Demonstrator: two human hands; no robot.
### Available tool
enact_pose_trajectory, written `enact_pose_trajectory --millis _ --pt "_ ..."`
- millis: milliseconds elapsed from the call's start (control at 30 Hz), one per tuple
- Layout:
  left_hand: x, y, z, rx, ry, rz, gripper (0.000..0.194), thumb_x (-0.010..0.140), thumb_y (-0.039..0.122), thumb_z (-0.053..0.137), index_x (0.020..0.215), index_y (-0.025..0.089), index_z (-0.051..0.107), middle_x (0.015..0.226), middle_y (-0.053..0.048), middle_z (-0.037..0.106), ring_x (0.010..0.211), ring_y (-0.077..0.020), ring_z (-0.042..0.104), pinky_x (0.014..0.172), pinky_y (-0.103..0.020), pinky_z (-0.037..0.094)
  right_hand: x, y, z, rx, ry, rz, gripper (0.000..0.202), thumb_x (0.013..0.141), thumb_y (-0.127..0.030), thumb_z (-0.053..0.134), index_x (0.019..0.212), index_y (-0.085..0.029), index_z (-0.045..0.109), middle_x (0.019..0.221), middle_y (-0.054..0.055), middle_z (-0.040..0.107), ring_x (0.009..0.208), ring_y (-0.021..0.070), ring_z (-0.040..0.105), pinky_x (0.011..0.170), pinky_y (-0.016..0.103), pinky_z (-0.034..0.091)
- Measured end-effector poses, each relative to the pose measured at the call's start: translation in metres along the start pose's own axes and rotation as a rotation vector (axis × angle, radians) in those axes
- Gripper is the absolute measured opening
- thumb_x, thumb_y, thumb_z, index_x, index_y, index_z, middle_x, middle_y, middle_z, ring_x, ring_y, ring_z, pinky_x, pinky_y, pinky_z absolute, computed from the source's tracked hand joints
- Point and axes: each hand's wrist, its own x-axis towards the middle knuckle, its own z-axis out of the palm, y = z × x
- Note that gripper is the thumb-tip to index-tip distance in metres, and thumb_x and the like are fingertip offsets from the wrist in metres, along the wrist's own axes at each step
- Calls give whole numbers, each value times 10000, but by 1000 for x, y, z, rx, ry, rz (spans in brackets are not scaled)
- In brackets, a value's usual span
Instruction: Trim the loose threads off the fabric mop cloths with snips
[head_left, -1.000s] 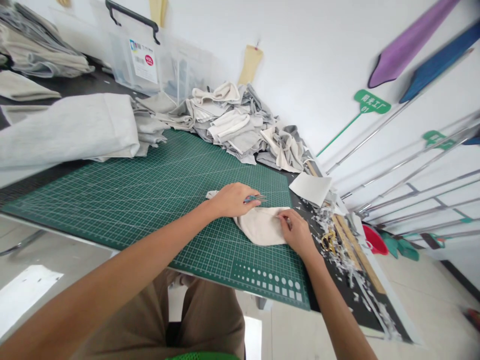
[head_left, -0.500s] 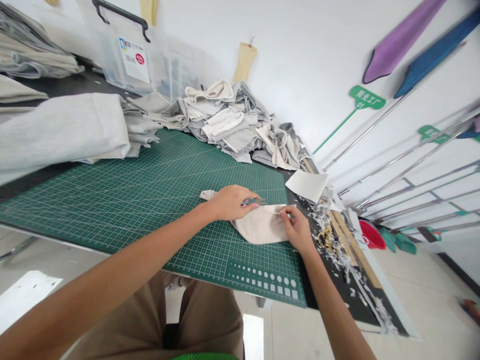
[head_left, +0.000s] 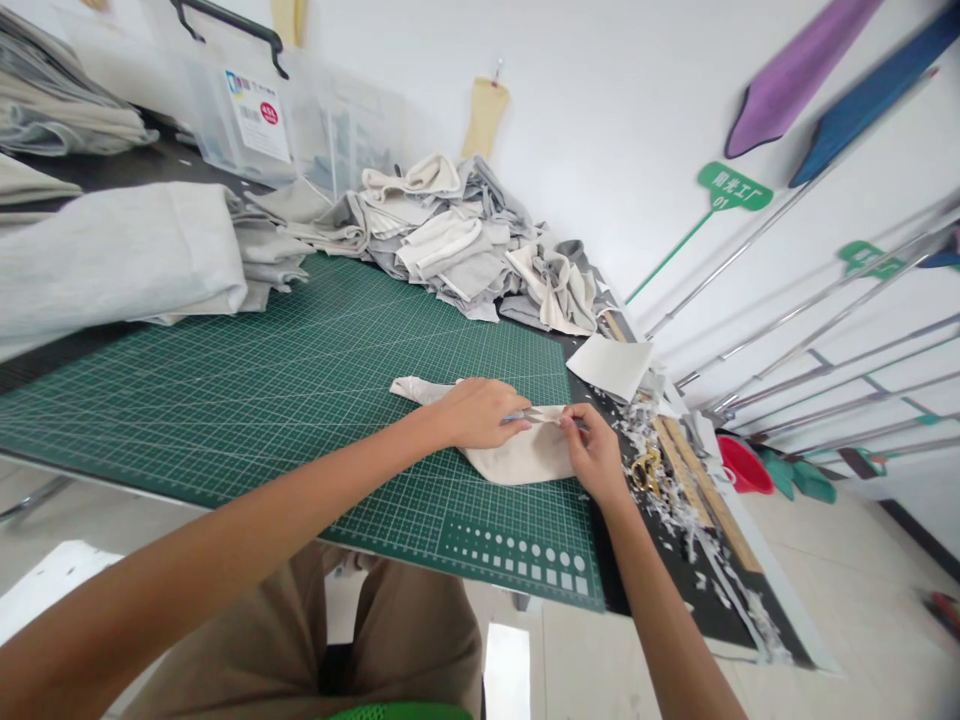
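Observation:
A cream cloth piece lies on the green cutting mat, its narrow grey-white end stretching out to the left. My left hand is closed around small thread snips with a bit of blue on them. Their metal tips point right, along the cloth's upper edge. At the cloth's right end, my right hand pinches that edge between thumb and fingers, close to the snip tips. Most of the snips' handle is hidden in my left palm.
Heaped cloth pieces lie at the back, with folded fabric at left. A clear plastic box stands behind. Right of the mat are gold-handled scissors, scraps, wooden strips and a white sheet.
My left hand and the snips have moved right, bringing the tips nearer to my right hand's fingers. My right hand keeps its pinch on the cloth. The view has shifted slightly.

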Motion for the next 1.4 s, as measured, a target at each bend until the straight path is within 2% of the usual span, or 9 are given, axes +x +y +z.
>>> enact_pose_trajectory --millis 333,567,800,1033,1400 --pt "23 10 14 38 -16 10 336 919 430 449 1071 215 656 956 -80 695 896 -254 652 721 -345 467 -1 -4 -2 0 25 -30 130 922 -309 442 896 -218 531 857 44 532 812 183 532 669 284 500" --pt "26 13 21 16 -16 3 308 912 397 470 1065 208 659 947 -91 684 875 -257 643 713 -354 462 0 -8 -3 -34 36 -69 122 924 -297 434 907 -220 528 865 51 534 820 189 534 651 289 490" --pt "27 19 23 51 -8 16 337 949 424 401 1062 217 642 895 -53 655 761 -206 631 608 -295 425 0 -13 -5 -113 59 -116 107 918 -246 437 858 -215 520 858 47 536 785 181 525 617 293 436" --pt "28 25 22 55 -24 13 336 964 397 389 1037 184 639 905 -63 630 751 -188 620 620 -294 422 1 -13 -6 -153 88 -163 116 910 -245 441 828 -215 516 855 57 538 827 201 526 688 333 435" --pt "28 24 25 68 -20 27 332 965 376 390 997 173 650 881 -63 642 732 -194 622 589 -295 408 0 -15 -6 -163 73 -161 119 917 -238 434 825 -214 504 848 50 525 813 195 514 696 332 414"
